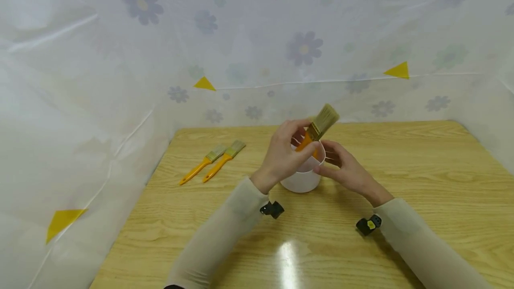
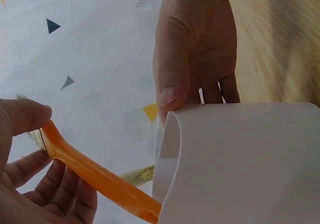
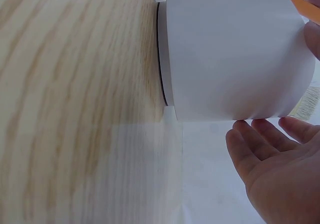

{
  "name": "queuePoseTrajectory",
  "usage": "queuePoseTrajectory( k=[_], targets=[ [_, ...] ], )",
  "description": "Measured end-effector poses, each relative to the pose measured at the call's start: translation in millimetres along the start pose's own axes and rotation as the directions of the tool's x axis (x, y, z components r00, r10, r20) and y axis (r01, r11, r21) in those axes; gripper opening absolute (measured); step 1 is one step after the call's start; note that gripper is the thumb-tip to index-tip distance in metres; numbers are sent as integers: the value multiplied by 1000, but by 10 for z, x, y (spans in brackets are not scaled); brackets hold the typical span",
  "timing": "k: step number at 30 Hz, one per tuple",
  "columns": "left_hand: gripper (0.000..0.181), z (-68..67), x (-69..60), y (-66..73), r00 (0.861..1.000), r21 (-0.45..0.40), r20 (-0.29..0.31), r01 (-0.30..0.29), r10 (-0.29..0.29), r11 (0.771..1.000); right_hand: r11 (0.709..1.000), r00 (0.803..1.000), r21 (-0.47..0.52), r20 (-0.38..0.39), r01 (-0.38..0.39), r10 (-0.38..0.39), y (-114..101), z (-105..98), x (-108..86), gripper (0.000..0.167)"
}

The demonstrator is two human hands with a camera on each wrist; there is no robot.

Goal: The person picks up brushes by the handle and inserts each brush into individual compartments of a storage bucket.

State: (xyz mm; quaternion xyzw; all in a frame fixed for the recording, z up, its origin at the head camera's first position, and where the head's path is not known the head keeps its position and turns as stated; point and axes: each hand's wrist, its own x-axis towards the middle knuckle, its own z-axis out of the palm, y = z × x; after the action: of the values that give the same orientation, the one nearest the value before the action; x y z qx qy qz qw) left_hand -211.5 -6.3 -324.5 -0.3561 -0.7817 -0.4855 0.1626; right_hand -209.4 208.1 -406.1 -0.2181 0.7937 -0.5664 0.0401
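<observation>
My left hand [image 1: 286, 153] pinches a paintbrush [image 1: 323, 121] between thumb and fingers, bristles up. Its orange handle [image 2: 100, 176] slants down into the mouth of a white cup [image 1: 301, 182]. The cup stands upright on the table, and its inside is mostly hidden by the left hand. With fingers and thumb near the rim, my right hand [image 1: 347, 171] holds the cup's right side. In the right wrist view its fingers [image 3: 265, 144] touch the white wall. More bristles [image 2: 140, 175] show beside the rim in the left wrist view; their handle cannot be made out there.
Two more orange-handled paintbrushes, a left one [image 1: 202, 164] and a right one [image 1: 225, 160], lie side by side left of the cup. The wooden table [image 1: 421, 164] meets a flower-patterned plastic sheet [image 1: 257, 43] at the back and sides.
</observation>
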Motion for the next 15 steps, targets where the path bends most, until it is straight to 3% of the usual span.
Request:
queuePoseTrajectory(
  k=[15],
  targets=[
    [42, 45, -84, -86, 999, 6, 18, 30, -30, 1000, 1000, 1000, 0, -19, -21, 21, -7, 20, -3, 75]
  ],
)
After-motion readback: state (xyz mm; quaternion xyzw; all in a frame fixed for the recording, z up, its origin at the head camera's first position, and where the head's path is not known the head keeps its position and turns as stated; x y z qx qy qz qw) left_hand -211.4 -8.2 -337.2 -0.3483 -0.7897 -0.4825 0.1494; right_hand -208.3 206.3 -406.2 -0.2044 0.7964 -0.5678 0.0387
